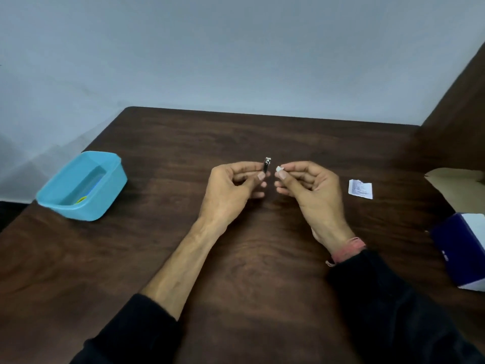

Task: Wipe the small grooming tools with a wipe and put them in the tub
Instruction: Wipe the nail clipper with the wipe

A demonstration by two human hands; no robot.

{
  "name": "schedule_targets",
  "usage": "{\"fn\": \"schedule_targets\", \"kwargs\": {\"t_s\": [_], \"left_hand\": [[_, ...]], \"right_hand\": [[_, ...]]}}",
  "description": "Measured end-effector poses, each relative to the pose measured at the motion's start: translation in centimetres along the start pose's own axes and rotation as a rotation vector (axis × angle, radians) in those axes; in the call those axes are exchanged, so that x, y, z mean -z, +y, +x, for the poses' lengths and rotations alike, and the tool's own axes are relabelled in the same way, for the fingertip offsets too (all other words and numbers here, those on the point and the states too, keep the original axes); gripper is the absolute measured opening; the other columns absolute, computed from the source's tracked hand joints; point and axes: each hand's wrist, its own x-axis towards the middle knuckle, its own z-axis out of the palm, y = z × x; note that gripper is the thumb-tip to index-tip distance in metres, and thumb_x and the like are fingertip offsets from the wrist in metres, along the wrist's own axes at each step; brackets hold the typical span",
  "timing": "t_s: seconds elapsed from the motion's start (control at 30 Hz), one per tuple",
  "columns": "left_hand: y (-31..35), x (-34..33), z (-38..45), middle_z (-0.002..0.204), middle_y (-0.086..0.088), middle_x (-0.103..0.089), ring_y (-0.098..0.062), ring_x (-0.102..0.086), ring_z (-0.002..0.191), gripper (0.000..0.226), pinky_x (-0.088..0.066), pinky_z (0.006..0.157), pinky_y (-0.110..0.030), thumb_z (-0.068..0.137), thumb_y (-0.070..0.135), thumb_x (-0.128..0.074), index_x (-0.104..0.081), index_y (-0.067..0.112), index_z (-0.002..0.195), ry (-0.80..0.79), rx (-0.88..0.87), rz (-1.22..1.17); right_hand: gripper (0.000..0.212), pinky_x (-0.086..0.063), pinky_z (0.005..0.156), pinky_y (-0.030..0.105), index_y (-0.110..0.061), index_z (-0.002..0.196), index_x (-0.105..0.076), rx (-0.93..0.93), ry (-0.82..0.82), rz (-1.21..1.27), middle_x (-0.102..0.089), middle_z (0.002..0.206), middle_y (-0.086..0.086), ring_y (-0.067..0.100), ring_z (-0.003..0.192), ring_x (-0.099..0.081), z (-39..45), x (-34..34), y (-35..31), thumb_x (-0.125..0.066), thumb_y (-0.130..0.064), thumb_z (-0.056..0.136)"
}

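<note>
Pinching a small metal nail clipper [267, 165] upright between thumb and fingers, the left hand [231, 190] holds it above the middle of the desk [183, 258], its tip standing clear of the curled fingers [252, 168]. Just beside it, not quite touching, the right hand [309, 190] pinches a small folded white wipe [278, 168] between thumb and forefinger, the other fingers loosely curled beneath.

The step in hand looks to be the wiping of the clipper. To do it well, the wipe should be drawn along the exposed metal from the grip toward the tip, then the clipper turned in the fingers so the hidden faces come round too; a light but firm pinch keeps so small a tool from slipping.

Farther out, a torn white sachet [360, 189] lies toward the desk's right edge, with a dark blue box [456, 248] and an open carton flap [454, 177] at that edge. The blue tub [110, 185] sits well apart near the left edge, something yellow-green [81, 199] already lying inside; that is where the clipper goes once clean.
</note>
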Motion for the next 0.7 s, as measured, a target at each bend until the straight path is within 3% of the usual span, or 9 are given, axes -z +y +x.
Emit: {"fn": "schedule_targets", "kwargs": {"t_s": [0.17,0.5,0.57,0.7], "left_hand": [[-0.5,0.3,0.5,0.101,-0.008,-0.086,-0.015,-0.082,0.092,0.018,-0.070,0.076,-0.030,0.101,0.008,-0.080,-0.084,0.008,0.118,-0.084,0.005,-0.030],[-0.7,0.4,0.6,0.104,-0.004,-0.087,-0.020,-0.084,0.101,0.020,-0.070,0.079,-0.033,0.100,0.002,-0.080,-0.084,0.011,0.117,-0.133,0.004,0.016],[-0.9,0.3,0.6,0.103,-0.003,-0.087,-0.018,-0.084,0.101,0.020,-0.071,0.080,-0.035,0.099,0.001,-0.081,-0.085,0.012,0.115,-0.133,-0.006,0.048],[-1.2,0.2,0.7,0.103,-0.002,-0.087,-0.015,-0.083,0.104,0.020,-0.071,0.082,-0.038,0.099,0.001,-0.081,-0.087,0.014,0.113,-0.134,-0.012,0.096]], "right_hand": [[0.009,-0.069,0.073,0.040,-0.014,0.100,-0.083,0.134,-0.036,-0.215,-0.084,0.098,0.002,0.022,0.090,-0.081,0.6,0.2,0.3,-0.086,-0.007,0.094],[0.011,-0.068,0.068,0.049,-0.021,0.097,-0.084,0.214,-0.021,-0.413,-0.083,0.094,-0.008,0.018,0.083,-0.081,0.1,0.0,0.2,-0.088,-0.012,0.094],[0.012,-0.066,0.068,0.044,-0.023,0.096,-0.085,0.252,0.010,-0.471,-0.083,0.095,-0.011,0.016,0.084,-0.080,0.1,0.0,0.1,-0.089,-0.013,0.092],[0.013,-0.053,0.066,0.018,-0.024,0.094,-0.084,0.308,0.077,-0.556,-0.080,0.094,-0.013,0.011,0.079,-0.074,0.3,0.2,-0.1,-0.089,-0.013,0.091]]}}
